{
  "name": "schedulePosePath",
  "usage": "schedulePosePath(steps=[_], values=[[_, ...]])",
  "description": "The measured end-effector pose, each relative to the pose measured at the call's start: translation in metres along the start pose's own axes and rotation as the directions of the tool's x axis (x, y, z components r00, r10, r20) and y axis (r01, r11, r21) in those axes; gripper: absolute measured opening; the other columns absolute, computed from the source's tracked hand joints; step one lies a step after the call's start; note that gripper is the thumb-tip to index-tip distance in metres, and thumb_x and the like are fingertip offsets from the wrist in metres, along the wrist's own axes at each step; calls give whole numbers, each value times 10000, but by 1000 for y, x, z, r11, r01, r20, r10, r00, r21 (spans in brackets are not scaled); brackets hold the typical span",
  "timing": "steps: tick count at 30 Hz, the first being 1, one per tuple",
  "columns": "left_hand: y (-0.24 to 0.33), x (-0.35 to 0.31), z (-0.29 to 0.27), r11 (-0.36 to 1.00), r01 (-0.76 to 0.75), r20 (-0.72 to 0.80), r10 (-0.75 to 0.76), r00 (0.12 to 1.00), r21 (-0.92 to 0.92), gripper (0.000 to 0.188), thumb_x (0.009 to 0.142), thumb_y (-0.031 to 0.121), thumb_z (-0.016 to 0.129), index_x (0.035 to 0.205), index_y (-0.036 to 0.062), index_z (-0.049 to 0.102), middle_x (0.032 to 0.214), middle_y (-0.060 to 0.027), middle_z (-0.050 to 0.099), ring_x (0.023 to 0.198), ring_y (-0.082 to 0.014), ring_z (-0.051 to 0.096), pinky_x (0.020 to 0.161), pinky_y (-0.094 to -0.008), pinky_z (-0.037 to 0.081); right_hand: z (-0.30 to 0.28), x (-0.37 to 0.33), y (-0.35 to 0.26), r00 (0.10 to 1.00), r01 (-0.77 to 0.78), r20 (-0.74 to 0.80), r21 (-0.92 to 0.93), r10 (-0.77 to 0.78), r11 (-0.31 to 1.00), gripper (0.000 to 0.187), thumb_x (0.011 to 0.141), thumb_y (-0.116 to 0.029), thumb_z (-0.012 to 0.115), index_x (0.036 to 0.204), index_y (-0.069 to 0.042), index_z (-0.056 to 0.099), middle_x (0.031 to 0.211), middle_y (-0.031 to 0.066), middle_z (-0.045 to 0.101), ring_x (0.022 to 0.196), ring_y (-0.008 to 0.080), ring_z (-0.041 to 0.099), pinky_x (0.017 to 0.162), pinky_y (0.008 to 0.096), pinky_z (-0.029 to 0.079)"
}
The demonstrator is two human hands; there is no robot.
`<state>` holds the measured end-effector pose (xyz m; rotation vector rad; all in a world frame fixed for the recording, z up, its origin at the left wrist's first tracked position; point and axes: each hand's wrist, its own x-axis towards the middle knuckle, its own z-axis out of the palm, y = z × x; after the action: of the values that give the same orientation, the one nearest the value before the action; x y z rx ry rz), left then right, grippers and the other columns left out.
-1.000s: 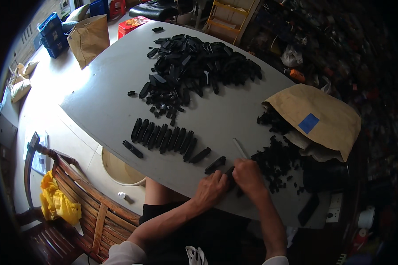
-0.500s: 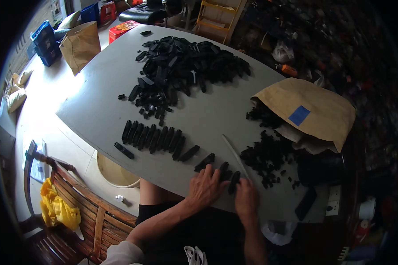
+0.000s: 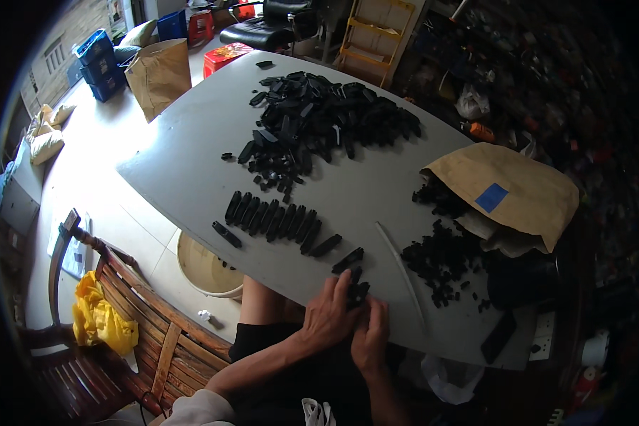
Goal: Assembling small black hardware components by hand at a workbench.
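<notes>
My left hand (image 3: 329,312) and my right hand (image 3: 370,335) meet at the near edge of the grey table (image 3: 192,170), both closed on a small black plastic part (image 3: 357,291). Just beyond them lie two loose black parts (image 3: 348,260). A neat row of black oblong parts (image 3: 273,216) is lined up further left, with one single piece (image 3: 226,233) beside it. A big heap of black parts (image 3: 319,121) covers the far middle of the table. A smaller pile of tiny black pieces (image 3: 440,259) lies to the right.
A brown paper bag (image 3: 511,188) with a blue patch spills pieces at the right. A thin white strip (image 3: 401,273) lies by the small pile. A wooden chair (image 3: 121,298) with yellow cloth (image 3: 99,319), a round bucket (image 3: 202,266) under the table, another paper bag (image 3: 160,71) and blue crates (image 3: 99,60) stand at left.
Both hands drew back from the small pile toward the near table edge and came together on a black part.
</notes>
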<state>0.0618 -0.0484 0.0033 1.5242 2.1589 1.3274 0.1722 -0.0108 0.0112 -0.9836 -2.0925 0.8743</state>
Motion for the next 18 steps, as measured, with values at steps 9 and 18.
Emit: schedulePosePath(steps=[9, 18], values=[[-59, -44, -91, 991, 133, -497, -126, 858, -23, 619, 726, -7, 685, 1295, 2, 442, 1110, -199, 525, 948, -337, 568, 805, -380, 491, 103, 4, -66, 924, 275, 221, 183, -312, 944, 404, 852, 6, 502, 1251, 51, 461, 1167, 223, 514, 1044, 380, 543, 874, 425, 462], [-141, -29, -149, 842, 438, -581, -193, 791, 316, 475, 726, -17, 695, 1175, 33, 546, 1146, -165, 505, 1093, -361, 485, 926, -426, 412, 46, 72, -27, 964, 259, -7, -226, -268, 939, 210, 818, 40, 609, 1023, -8, 607, 947, 123, 544, 768, 252, 590, 675, 326, 494]])
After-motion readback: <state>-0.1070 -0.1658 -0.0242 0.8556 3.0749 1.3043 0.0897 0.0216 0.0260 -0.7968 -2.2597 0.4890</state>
